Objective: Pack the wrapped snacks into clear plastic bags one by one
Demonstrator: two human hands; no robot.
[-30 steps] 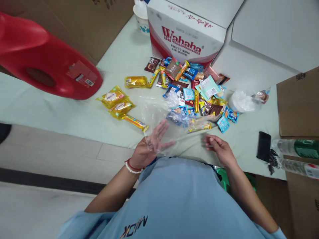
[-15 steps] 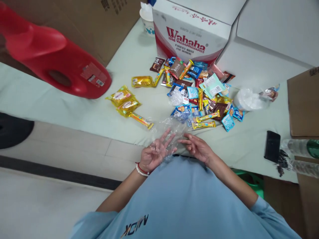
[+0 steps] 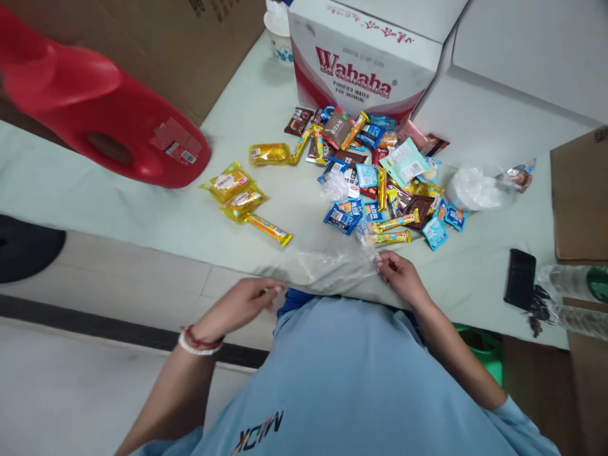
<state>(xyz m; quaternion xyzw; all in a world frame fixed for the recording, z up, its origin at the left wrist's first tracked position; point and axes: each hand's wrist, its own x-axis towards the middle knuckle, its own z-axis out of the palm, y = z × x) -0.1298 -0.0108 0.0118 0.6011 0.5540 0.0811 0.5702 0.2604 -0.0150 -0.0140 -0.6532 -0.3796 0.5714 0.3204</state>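
A clear plastic bag [image 3: 327, 266] is stretched sideways along the front edge of the table, low and nearly flat. At its right end, my right hand [image 3: 401, 275] is closed, thumb and fingers pinching the film. My left hand [image 3: 244, 305], with a red and white bracelet at the wrist, is closed at the bag's left end; its fingertips are partly hidden. Beyond the bag lies a pile of wrapped snacks [image 3: 382, 183] in blue, yellow and brown packs. Yellow snack packs [image 3: 237, 190] and a yellow stick packet [image 3: 268, 229] lie to the left.
A large red jug [image 3: 137, 126] stands at the left. Behind the pile are a Wahaha carton [image 3: 361, 69] and a paper cup [image 3: 280, 38]. To the right are a plastic-wrapped white bowl [image 3: 475, 188], a black phone [image 3: 519, 278] and clear bottles [image 3: 574, 316].
My hands have moved apart, the left one to the left and down, the right one to the right. The crumpled bag around my left fingers is now drawn out between both hands.
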